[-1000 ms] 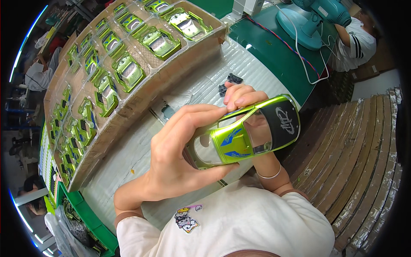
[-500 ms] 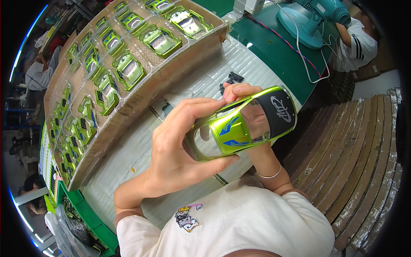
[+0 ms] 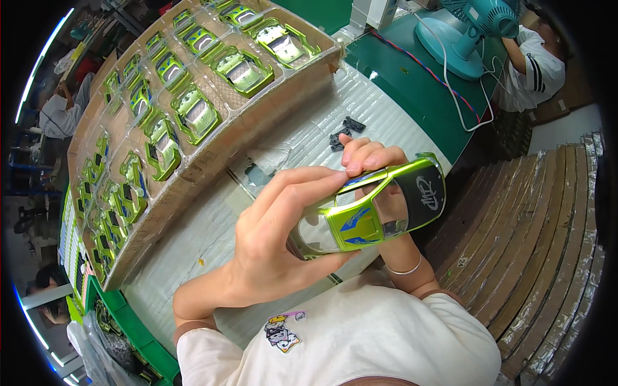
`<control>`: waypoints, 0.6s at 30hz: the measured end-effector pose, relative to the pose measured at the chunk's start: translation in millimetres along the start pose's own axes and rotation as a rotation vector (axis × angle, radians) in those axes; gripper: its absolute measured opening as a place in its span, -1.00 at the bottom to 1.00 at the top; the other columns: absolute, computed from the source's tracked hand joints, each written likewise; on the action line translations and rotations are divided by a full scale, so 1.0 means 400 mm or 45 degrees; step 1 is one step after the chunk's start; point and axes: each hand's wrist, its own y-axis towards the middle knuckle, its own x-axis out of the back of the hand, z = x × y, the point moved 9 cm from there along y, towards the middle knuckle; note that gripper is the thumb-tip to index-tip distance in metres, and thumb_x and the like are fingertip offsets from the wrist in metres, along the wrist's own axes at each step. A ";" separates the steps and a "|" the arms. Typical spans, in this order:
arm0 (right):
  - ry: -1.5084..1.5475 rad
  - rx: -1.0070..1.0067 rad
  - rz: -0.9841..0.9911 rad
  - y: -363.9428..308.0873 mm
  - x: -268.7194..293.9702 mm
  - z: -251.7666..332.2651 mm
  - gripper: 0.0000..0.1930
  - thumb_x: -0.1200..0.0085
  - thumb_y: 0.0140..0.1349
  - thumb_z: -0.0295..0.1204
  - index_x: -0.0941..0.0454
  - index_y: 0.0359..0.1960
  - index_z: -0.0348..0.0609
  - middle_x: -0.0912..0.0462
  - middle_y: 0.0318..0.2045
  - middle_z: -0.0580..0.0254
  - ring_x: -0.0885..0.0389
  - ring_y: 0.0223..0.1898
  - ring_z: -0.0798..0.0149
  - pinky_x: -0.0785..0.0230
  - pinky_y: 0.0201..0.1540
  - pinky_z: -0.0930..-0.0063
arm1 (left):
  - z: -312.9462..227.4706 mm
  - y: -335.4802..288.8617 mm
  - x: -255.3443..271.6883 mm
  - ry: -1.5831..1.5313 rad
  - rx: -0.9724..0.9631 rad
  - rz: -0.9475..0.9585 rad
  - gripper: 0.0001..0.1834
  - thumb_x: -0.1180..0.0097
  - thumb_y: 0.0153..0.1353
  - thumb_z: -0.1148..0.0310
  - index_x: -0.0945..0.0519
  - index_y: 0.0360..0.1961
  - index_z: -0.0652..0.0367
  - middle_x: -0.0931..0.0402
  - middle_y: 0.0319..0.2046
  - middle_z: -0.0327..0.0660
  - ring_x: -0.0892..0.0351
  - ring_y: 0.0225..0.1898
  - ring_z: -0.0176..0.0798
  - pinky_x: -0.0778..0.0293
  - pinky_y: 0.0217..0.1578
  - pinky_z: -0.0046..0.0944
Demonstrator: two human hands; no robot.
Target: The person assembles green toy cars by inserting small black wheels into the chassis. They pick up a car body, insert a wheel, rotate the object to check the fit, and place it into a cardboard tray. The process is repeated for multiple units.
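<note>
A shiny lime-green toy car body shell [image 3: 353, 226] with blue flashes and a black end panel is held up above the table. My left hand [image 3: 273, 225] wraps round its left end, thumb along the near side and fingers along the far side. Behind the shell, my right hand [image 3: 373, 156] grips the far edge with curled fingers; its palm and thumb are mostly hidden by the shell. Small black plastic parts [image 3: 341, 136] lie on the table just beyond my right fingers.
A large cardboard tray [image 3: 257, 106] of similar green shells fills the left and back. Stacked cardboard trays [image 3: 515, 238] stand at the right. A teal fan [image 3: 467, 48] sits on a green table, near a person [image 3: 534, 61] in white. A green crate [image 3: 138, 334] is at lower left.
The shell has moved slightly down and right and tilted, both hands with it. More of my right fingers now shows along its far edge.
</note>
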 end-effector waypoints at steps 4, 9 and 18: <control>0.031 0.003 0.018 0.001 -0.003 0.003 -0.76 -0.21 0.01 -0.36 -0.38 -0.36 -0.04 -0.54 -0.46 0.34 -0.51 -0.34 0.38 -0.11 0.09 0.29 | -0.009 -0.003 -0.002 0.019 -0.033 -0.004 -0.31 -0.43 -0.35 0.47 -0.41 -0.09 0.36 -0.42 -0.15 0.05 -0.49 -0.16 -0.13 -0.44 -0.17 -0.28; 0.028 0.036 0.064 -0.004 -0.003 -0.003 -0.66 -0.29 -0.10 -0.43 -0.34 -0.36 0.00 -0.50 -0.45 0.34 -0.47 -0.31 0.39 -0.09 0.12 0.30 | -0.017 -0.004 -0.006 0.062 -0.056 -0.012 -0.31 -0.43 -0.33 0.45 -0.41 -0.09 0.37 -0.42 -0.16 0.04 -0.50 -0.17 -0.14 -0.44 -0.18 -0.29; -0.060 0.082 0.079 -0.001 -0.002 0.012 -0.68 -0.32 -0.18 -0.49 -0.38 -0.44 0.00 -0.49 -0.47 0.38 -0.45 -0.36 0.38 -0.08 0.13 0.28 | -0.019 -0.004 -0.012 0.055 -0.052 0.008 -0.32 -0.43 -0.33 0.44 -0.42 -0.09 0.37 -0.43 -0.16 0.04 -0.51 -0.17 -0.14 -0.45 -0.19 -0.30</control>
